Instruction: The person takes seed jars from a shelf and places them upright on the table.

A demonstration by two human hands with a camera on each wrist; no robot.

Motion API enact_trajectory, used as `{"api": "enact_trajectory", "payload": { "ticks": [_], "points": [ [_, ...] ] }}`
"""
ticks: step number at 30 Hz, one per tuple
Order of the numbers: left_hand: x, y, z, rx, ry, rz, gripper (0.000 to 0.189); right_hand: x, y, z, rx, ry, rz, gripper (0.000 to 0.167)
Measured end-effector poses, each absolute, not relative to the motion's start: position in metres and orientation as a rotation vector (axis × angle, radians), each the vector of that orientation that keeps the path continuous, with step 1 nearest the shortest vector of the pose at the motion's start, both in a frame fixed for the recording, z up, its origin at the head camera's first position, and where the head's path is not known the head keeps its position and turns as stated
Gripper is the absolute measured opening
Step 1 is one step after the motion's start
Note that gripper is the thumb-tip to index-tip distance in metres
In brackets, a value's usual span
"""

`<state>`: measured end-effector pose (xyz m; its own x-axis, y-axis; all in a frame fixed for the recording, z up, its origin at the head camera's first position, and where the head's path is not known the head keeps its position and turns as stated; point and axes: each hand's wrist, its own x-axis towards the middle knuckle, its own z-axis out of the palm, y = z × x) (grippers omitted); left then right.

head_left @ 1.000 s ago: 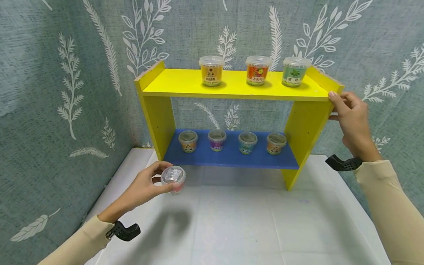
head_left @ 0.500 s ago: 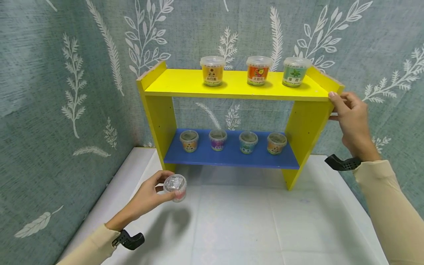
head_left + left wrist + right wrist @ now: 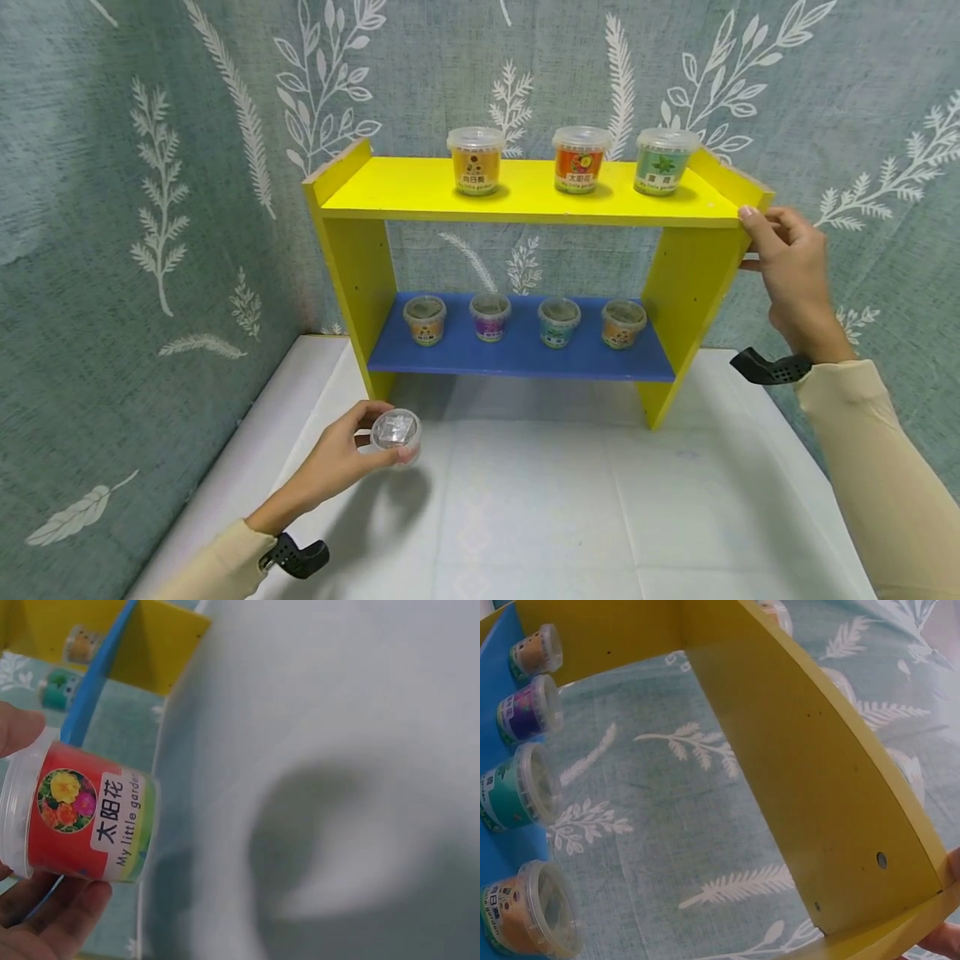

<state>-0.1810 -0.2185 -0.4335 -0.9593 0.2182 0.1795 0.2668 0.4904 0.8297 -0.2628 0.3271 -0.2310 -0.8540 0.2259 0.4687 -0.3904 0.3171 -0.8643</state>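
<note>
My left hand (image 3: 341, 454) grips a small plastic tub (image 3: 94, 814) with a clear lid, a red label and a flower picture. In the head view this tub is over the white table, in front of the shelf's left foot, with its shadow below. My right hand (image 3: 791, 271) holds the upper right corner of the yellow shelf unit (image 3: 540, 218), thumb on the front edge. On its top board stand a yellow tub (image 3: 477, 162), an orange-red tub (image 3: 579, 161) and a green tub (image 3: 663, 164).
Several smaller lidded tubs, among them a purple one (image 3: 490, 317) and a teal one (image 3: 558, 323), stand in a row on the blue lower board (image 3: 517, 363). The shelf stands on a white table (image 3: 540, 500). A green leaf-patterned cloth (image 3: 217, 183) hangs behind and at the left.
My left hand has lowered the red-labelled tub and brought it slightly nearer to me. The right hand keeps its hold on the shelf corner; the other tubs stay put.
</note>
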Motion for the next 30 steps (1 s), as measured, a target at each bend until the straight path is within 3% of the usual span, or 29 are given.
{"api": "enact_trajectory", "payload": {
  "ticks": [30],
  "points": [
    [-0.188,-0.217,-0.472,-0.348,-2.735,-1.455,0.067,-0.264,0.326,-0.232,0.142,-2.041,1.594,0.030]
  ]
}}
